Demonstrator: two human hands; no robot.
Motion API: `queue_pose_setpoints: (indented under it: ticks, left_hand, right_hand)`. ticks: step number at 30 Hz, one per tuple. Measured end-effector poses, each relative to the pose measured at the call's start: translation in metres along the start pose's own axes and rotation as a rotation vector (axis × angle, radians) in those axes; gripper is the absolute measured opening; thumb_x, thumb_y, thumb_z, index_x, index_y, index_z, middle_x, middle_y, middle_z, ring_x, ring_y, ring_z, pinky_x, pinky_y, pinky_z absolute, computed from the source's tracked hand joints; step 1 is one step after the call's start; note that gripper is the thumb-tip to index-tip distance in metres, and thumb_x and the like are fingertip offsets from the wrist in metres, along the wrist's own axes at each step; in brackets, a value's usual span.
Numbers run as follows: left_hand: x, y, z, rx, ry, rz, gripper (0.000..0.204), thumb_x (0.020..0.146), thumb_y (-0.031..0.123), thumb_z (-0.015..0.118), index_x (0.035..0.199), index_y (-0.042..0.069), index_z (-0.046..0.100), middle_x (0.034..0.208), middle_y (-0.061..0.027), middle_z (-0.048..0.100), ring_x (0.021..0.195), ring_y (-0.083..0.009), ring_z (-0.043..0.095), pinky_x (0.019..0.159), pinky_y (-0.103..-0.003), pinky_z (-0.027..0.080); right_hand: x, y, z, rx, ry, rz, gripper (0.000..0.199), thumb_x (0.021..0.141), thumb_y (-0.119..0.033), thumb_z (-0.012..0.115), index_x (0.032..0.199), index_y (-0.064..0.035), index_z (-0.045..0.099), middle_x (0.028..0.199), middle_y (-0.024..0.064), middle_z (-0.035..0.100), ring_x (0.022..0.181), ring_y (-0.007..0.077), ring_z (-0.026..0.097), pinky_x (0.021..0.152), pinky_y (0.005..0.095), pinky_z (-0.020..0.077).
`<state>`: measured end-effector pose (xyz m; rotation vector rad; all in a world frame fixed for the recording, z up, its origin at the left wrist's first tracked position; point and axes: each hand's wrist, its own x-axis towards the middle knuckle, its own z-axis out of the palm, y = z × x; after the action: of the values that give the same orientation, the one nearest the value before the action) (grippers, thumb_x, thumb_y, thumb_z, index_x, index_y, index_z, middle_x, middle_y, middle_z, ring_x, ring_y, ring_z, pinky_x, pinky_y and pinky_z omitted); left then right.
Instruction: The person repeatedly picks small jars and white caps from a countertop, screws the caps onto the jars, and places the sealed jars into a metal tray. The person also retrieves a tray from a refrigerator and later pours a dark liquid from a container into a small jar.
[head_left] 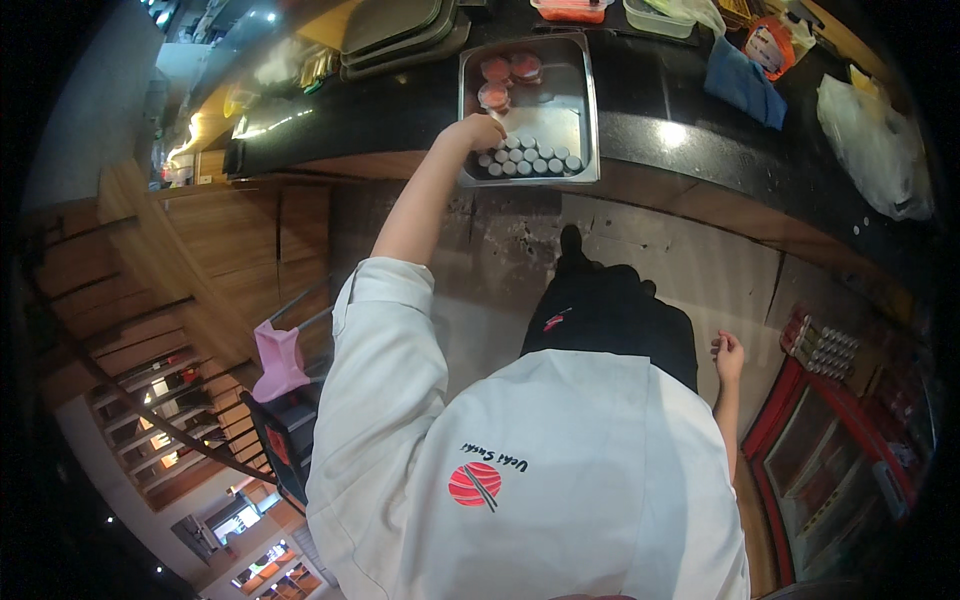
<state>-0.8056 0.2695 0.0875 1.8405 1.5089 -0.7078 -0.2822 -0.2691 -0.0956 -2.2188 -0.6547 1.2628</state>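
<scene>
A steel tray point(585, 110) stands on the black counter point(400, 110) in front of me. It holds several small dark round lidded cups point(530, 160) in rows at its near end and a few pink round tubs point(505, 75) at its far end. My left hand point(478, 131) reaches out to the tray's near left corner, fingers curled over the first cups; whether it grips one is hidden. My right hand point(728, 356) hangs at my side over the floor, fingers loosely curled, holding nothing. A white coat covers my chest and arms.
On the counter lie stacked grey trays point(400, 30), a blue cloth point(745, 85), a white plastic bag point(875, 145) and plastic boxes point(660, 15). A red-framed cooler with bottles point(830, 440) stands at my right. A pink cloth point(278, 360) hangs on a black crate at my left.
</scene>
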Motion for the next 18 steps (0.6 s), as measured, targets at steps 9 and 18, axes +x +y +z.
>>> queue_pose_setpoints:
  ticks: [9,18]
  left_hand:
    - [-0.005,-0.007,-0.013,0.141,0.026,0.202,0.053,0.085,0.017,0.057,0.138,0.013,0.063,0.138,-0.0180,0.062,0.128,-0.0328,0.059,0.107,-0.041,0.047]
    - [0.013,-0.023,-0.003,0.203,-0.052,0.323,0.062,0.083,0.011,0.058,0.145,0.013,0.055,0.136,-0.0198,0.062,0.127,-0.0350,0.059,0.107,-0.041,0.048]
  right_hand:
    - [0.010,-0.028,0.073,0.173,0.008,0.257,0.028,0.107,-0.023,0.050,0.122,-0.0064,0.066,0.093,0.0076,0.071,0.072,0.0164,0.068,0.059,0.0318,0.0546]
    - [-0.024,-0.077,0.165,0.074,-0.062,0.221,0.025,0.107,-0.024,0.053,0.116,-0.0065,0.068,0.089,0.0051,0.070,0.071,0.0147,0.066,0.056,0.0321,0.0530]
